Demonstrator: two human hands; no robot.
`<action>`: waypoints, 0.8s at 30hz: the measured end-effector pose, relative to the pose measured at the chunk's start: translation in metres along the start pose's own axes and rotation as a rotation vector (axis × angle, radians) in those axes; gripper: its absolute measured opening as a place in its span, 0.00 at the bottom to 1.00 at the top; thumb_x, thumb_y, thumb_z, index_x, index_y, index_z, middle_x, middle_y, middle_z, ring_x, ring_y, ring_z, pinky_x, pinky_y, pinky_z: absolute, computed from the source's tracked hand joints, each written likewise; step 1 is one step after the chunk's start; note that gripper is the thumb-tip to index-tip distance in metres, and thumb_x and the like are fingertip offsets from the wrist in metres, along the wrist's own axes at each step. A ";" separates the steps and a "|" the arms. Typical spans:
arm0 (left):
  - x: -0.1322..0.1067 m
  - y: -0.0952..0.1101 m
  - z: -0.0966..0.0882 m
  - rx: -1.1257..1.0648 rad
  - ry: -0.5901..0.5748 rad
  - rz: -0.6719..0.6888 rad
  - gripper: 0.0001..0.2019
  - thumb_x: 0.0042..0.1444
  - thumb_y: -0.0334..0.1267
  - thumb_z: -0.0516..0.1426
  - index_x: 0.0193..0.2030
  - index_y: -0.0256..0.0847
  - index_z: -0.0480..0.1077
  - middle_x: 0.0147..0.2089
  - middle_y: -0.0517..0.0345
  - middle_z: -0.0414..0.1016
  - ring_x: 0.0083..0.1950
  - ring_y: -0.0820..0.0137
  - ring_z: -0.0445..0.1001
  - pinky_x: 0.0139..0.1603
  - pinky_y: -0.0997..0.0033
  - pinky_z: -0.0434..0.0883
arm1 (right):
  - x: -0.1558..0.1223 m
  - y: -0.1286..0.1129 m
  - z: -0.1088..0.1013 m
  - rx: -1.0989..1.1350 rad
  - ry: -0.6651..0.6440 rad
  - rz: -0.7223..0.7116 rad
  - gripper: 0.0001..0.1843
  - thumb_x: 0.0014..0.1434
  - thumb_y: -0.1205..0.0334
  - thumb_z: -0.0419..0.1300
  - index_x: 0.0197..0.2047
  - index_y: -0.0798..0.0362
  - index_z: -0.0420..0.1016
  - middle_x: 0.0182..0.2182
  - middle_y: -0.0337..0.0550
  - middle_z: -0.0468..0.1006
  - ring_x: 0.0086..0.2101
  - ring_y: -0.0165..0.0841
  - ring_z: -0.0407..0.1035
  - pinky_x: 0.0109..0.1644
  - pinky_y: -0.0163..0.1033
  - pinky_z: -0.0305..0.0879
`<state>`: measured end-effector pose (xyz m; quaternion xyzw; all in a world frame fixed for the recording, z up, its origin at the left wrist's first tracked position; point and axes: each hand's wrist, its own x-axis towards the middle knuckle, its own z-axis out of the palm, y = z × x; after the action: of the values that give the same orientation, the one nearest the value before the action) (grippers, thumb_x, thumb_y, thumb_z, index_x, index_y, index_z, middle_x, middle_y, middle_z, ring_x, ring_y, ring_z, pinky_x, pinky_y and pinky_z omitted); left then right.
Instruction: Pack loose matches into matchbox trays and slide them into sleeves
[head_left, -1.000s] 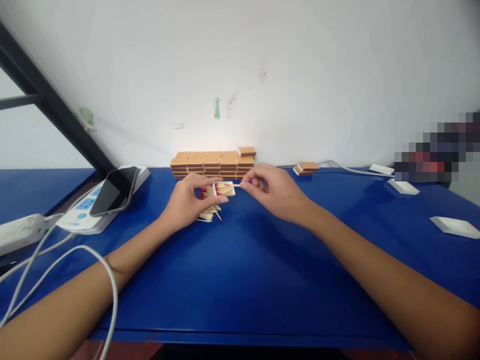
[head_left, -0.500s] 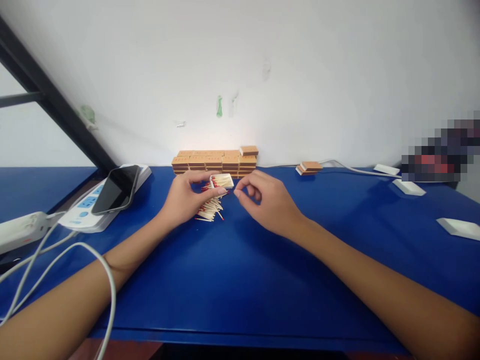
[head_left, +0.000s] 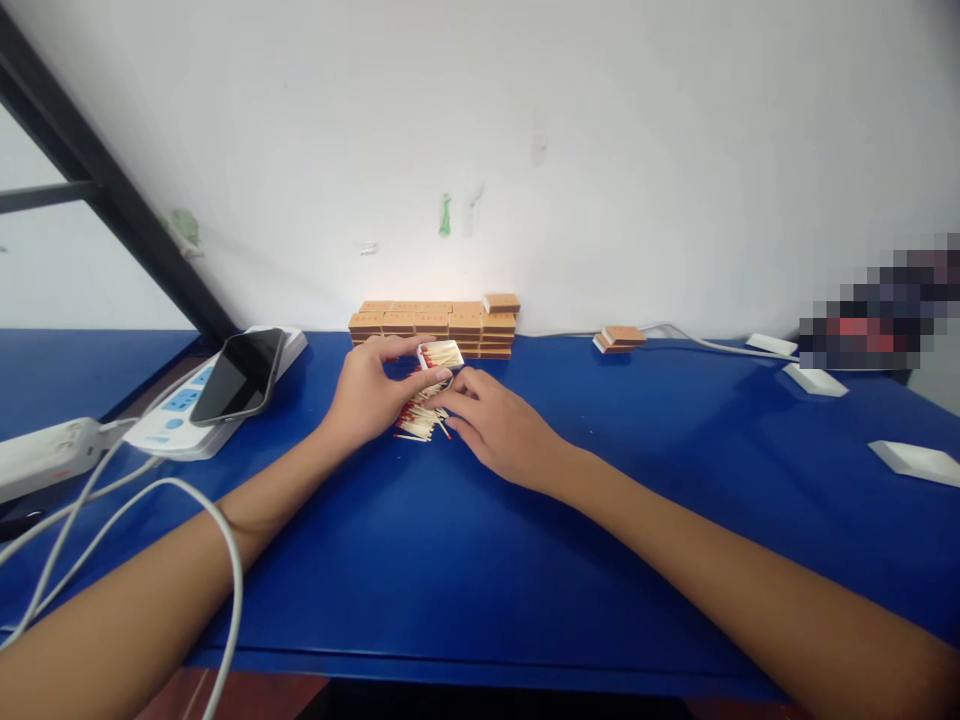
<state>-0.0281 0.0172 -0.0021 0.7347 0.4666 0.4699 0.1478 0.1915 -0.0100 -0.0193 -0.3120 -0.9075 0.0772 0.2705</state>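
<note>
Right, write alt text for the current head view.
A person's left hand holds a white tray of red-tipped matches; the right hand is at a loose match pile on a blue table. Stacked matchboxes stand behind.

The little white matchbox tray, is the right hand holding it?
No, the left hand holds the tray between thumb and fingers, while the right hand is at the loose matches.

White tray, red-tipped pale matches, orange-brown matchboxes, blue table, black phone
</note>
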 end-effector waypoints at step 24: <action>0.001 0.000 0.000 0.015 -0.009 -0.002 0.20 0.57 0.54 0.73 0.53 0.50 0.87 0.53 0.50 0.88 0.56 0.50 0.83 0.59 0.46 0.76 | 0.000 0.002 0.002 -0.036 -0.060 0.044 0.08 0.76 0.68 0.57 0.42 0.53 0.73 0.44 0.48 0.76 0.46 0.40 0.69 0.54 0.47 0.68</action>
<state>-0.0282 0.0179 -0.0010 0.7374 0.4702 0.4629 0.1448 0.1916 -0.0085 -0.0213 -0.3342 -0.9093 0.0762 0.2358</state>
